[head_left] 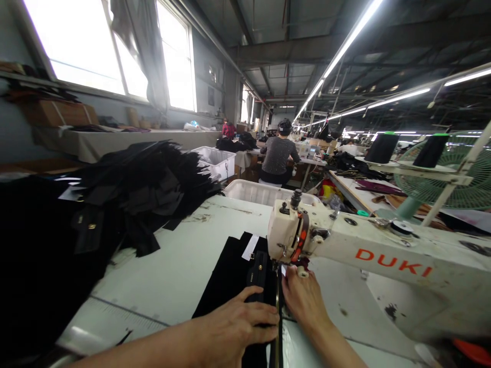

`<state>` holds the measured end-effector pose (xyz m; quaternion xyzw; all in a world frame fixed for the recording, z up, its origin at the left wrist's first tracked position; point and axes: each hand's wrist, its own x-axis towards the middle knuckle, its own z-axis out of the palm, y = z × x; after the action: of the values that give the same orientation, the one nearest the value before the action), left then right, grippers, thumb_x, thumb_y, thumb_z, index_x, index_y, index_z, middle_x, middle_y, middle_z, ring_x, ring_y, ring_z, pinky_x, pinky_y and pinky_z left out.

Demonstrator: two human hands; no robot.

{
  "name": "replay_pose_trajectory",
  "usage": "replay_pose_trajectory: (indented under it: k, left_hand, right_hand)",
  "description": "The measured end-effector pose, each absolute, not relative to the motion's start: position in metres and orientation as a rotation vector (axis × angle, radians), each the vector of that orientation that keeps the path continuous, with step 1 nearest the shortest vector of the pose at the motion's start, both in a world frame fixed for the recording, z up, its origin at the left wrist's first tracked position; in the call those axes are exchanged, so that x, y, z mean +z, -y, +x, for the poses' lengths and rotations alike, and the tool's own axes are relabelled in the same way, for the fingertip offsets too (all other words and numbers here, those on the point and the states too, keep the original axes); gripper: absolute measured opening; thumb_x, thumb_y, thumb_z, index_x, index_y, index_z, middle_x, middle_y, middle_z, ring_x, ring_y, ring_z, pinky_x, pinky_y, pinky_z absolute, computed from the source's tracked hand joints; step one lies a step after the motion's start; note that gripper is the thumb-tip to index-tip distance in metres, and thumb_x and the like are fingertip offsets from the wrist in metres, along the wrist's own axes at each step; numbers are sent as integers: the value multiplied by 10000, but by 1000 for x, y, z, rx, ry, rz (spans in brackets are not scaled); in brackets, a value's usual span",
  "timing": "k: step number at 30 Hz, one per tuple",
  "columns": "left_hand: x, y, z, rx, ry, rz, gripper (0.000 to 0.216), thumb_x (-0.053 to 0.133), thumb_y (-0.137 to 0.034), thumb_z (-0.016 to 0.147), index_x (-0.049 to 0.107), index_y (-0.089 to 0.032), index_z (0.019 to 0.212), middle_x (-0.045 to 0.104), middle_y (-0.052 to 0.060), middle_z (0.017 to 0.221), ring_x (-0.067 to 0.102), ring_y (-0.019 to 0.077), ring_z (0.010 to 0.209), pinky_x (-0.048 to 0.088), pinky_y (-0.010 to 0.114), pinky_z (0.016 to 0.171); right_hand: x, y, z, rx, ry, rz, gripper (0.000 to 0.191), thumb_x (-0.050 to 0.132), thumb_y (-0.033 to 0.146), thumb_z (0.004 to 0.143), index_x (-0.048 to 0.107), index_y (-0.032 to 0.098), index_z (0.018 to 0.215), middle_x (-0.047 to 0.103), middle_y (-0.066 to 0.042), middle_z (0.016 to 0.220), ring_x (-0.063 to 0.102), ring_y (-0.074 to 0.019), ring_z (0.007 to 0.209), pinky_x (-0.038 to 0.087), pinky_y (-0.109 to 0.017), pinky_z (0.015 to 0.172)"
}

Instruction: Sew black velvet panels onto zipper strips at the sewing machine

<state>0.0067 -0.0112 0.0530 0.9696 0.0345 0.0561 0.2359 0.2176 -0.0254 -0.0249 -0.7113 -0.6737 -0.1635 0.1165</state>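
Observation:
My left hand lies with fingers stretched out over a black fabric piece on the sewing table. Beside its fingertips, the piece carries a black tab with a small gold-coloured fitting and a white label. My right hand is just right of the sewing machine's needle area, fingers closed and partly hidden. A small white scrap shows at its fingertips; I cannot make out what they grip. The white sewing machine stands over the fabric's right edge.
Black fabric pieces are heaped at the left, with another dark piece with a tab. A white bin stands behind the table. Black thread cones and a green fan are at right. A person sits ahead.

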Motion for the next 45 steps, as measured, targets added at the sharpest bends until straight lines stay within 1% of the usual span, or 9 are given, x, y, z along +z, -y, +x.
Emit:
replay_pose_trajectory:
  k: [7, 13, 18, 21, 24, 31, 36, 41, 45]
  left_hand:
    - [45, 17, 8, 263, -144, 2649, 569, 676, -490, 852, 605, -128, 1284, 603, 162, 1336, 585, 302, 1216, 196, 478, 1182]
    - [43, 19, 9, 293, -143, 2639, 585, 729, -527, 810, 633, -149, 1247, 632, 128, 1302, 612, 282, 1173, 197, 437, 1180]
    - [40, 18, 5, 277, -140, 2675, 587, 706, -441, 844, 561, -160, 1339, 589, 134, 1359, 530, 297, 1275, 144, 493, 1189]
    - [34, 16, 1, 285, -150, 2744, 528, 725, -342, 815, 579, -192, 1300, 590, 113, 1318, 545, 299, 1216, 266, 487, 1144]
    - [27, 13, 0, 309, -191, 2821, 542, 738, -196, 799, 563, -236, 1311, 568, 88, 1293, 554, 267, 1148, 343, 429, 1099]
    - [33, 0, 7, 166, -261, 2869, 376, 555, -225, 987, 522, -237, 1361, 581, 79, 1291, 535, 246, 1202, 286, 445, 1150]
    - [32, -15, 11, 69, -254, 2813, 527, 651, -131, 889, 500, -250, 1379, 549, 73, 1349, 504, 264, 1260, 227, 483, 1184]
    - [20, -30, 13, 176, -204, 2735, 621, 676, -355, 863, 447, -270, 1433, 514, 70, 1398, 483, 282, 1286, 158, 506, 1202]
    - [12, -42, 17, 248, -211, 2752, 646, 655, -491, 849, 477, -234, 1414, 518, 101, 1384, 507, 289, 1265, 154, 507, 1201]
  right_hand:
    - [-25, 32, 219, -386, 1996, -2137, 178, 491, 102, 914, 634, 142, 1011, 677, -103, 946, 639, -251, 914, 464, -362, 748]
    - [-24, 7, 223, -347, 1964, -2129, 124, 592, 257, 949, 631, 166, 1024, 649, -33, 1051, 616, -197, 983, 480, -420, 896]
    - [-19, 14, 249, -353, 1919, -2051, 157, 519, 225, 963, 635, 129, 1010, 657, -86, 1007, 622, -229, 987, 509, -404, 853]
    - [-21, 41, 254, -382, 2000, -1868, 292, 379, 159, 967, 603, 113, 1149, 638, -143, 1145, 605, -233, 1060, 499, -391, 919]
    - [-28, 60, 250, -408, 2246, -1495, 354, 398, 131, 919, 578, 208, 1213, 646, -60, 1228, 579, -196, 1170, 466, -382, 1011]
    - [-48, 48, 254, -692, 2336, -1264, 468, 418, 76, 835, 525, 137, 1287, 646, -77, 1278, 616, -174, 1165, 524, -325, 944]
    - [-62, 40, 264, -836, 2353, -1249, 485, 423, 85, 824, 540, 138, 1292, 631, -73, 1301, 619, -187, 1164, 528, -308, 936]
    - [-66, 41, 273, -919, 2333, -1161, 468, 435, 67, 806, 590, 148, 1240, 679, -64, 1220, 672, -213, 1066, 558, -324, 869]
    - [-62, 45, 274, -779, 2314, -1110, 455, 445, 39, 790, 630, 212, 1169, 711, -26, 1127, 679, -197, 1027, 550, -318, 889]
